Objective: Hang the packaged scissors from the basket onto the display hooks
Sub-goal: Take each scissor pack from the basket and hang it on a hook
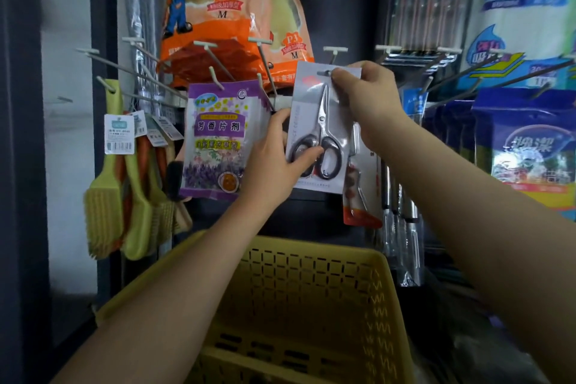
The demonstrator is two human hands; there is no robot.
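Note:
A packaged pair of scissors (322, 131), black-handled on a grey card, is held up in front of the display wall. My left hand (274, 159) grips the card's lower left edge, thumb over the handles. My right hand (364, 97) pinches its top right corner beside the hanging slot. A white display hook (334, 54) sticks out just above the card's top edge. Below stands the yellow basket (311, 296); the part of its inside that shows holds no packs.
Purple sachet packs (218, 137) hang left of the scissors, orange glove packs (230, 15) above them. Green brushes (109, 181) hang far left. Blue cloth packs (530, 140) and bare dark hooks (498, 72) fill the right. Another pack (361, 196) hangs behind the card.

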